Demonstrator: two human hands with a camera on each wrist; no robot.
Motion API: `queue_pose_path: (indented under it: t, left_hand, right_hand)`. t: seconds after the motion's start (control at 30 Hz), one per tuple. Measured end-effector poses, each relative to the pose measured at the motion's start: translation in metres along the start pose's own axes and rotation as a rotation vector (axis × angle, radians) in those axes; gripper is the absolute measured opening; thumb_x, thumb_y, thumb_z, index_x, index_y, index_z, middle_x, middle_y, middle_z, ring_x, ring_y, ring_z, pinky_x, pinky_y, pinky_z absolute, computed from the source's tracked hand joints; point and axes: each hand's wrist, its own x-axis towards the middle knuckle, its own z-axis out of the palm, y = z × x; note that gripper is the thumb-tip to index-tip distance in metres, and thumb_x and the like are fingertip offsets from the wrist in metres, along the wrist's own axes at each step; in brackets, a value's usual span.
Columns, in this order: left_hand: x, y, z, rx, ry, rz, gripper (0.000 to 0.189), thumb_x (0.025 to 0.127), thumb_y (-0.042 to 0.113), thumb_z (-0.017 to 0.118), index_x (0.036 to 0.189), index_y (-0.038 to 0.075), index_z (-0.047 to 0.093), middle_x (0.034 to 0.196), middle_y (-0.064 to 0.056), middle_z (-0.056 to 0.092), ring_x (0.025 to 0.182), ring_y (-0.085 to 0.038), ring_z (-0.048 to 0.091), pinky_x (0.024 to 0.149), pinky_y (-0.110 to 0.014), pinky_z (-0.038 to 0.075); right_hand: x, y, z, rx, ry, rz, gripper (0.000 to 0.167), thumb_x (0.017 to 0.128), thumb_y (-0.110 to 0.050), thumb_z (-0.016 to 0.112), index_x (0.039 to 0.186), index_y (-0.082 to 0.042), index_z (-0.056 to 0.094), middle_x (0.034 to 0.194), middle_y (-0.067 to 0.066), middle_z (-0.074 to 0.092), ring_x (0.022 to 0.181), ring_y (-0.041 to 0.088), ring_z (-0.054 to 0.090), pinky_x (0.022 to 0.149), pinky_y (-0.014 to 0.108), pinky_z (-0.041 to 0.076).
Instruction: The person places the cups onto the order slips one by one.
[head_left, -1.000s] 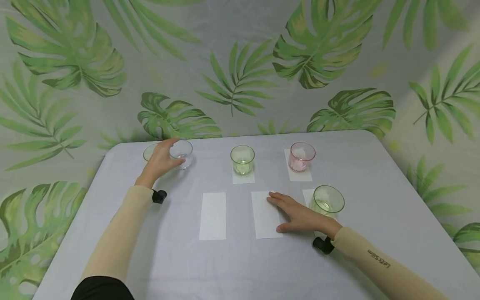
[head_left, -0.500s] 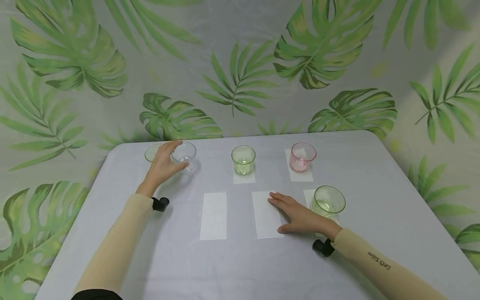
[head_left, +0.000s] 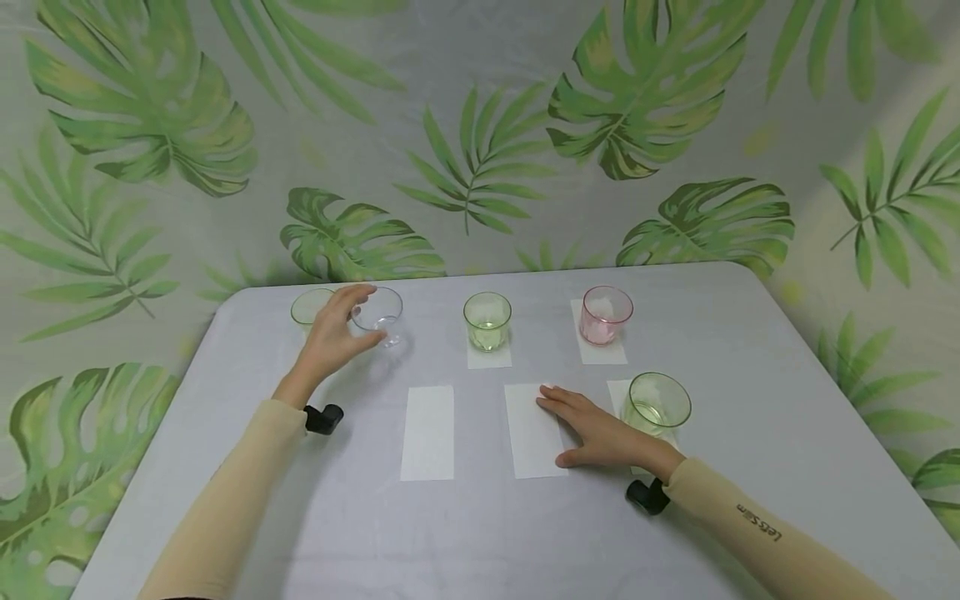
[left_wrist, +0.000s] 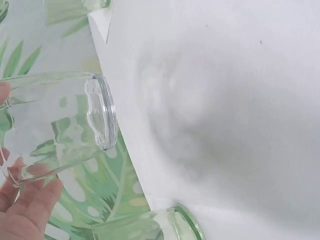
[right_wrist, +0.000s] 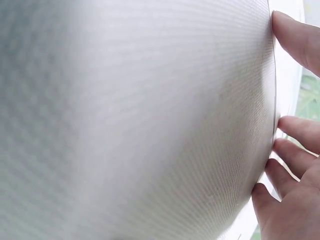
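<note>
My left hand (head_left: 328, 342) grips a clear glass tumbler (head_left: 387, 308) near its rim at the back left of the table. In the left wrist view the clear tumbler (left_wrist: 60, 122) hangs above the cloth, its thick base over a soft shadow. Just left of that hand stands a green-tinted glass (head_left: 309, 307), partly hidden behind the fingers. My right hand (head_left: 603, 433) rests with spread fingers at the right part of the middle front white paper (head_left: 531, 442). In the right wrist view its fingertips touch the white surface.
Another green glass (head_left: 487, 321) and a pink glass (head_left: 606, 312) stand on white papers at the back. A larger-looking green glass (head_left: 657, 400) stands on paper beside my right wrist. A bare white paper (head_left: 427, 433) lies front left. Leaf-patterned cloth (head_left: 480, 150) hangs behind the table.
My left hand has moved slightly right and toward me with the clear tumbler, uncovering more of the green glass beside it. My right hand stays where it was.
</note>
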Motion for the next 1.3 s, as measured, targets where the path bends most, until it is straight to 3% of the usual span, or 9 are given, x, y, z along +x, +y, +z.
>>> queue_pose_path:
  t: [0.8, 1.3]
  left_hand:
    - [-0.016, 0.031, 0.012, -0.170, -0.032, 0.128, 0.067, 0.075, 0.003, 0.081, 0.134, 0.001, 0.050, 0.133, -0.015, 0.048, 0.117, -0.033, 0.049, 0.091, -0.047, 0.049]
    - [-0.022, 0.055, 0.032, -0.193, -0.130, 0.201, 0.069, 0.076, 0.006, 0.081, 0.136, 0.001, 0.048, 0.135, -0.012, 0.047, 0.119, -0.028, 0.049, 0.092, -0.045, 0.049]
  right_hand:
    - [0.000, -0.001, 0.000, 0.005, 0.008, 0.000, 0.087, 0.078, -0.024, 0.078, 0.146, 0.005, 0.032, 0.153, 0.021, 0.023, 0.139, 0.039, 0.018, 0.109, 0.056, 0.022]
    - [-0.001, -0.001, -0.001, 0.012, 0.017, -0.013, 0.086, 0.078, -0.027, 0.078, 0.145, 0.005, 0.033, 0.152, 0.023, 0.024, 0.138, 0.041, 0.020, 0.108, 0.059, 0.022]
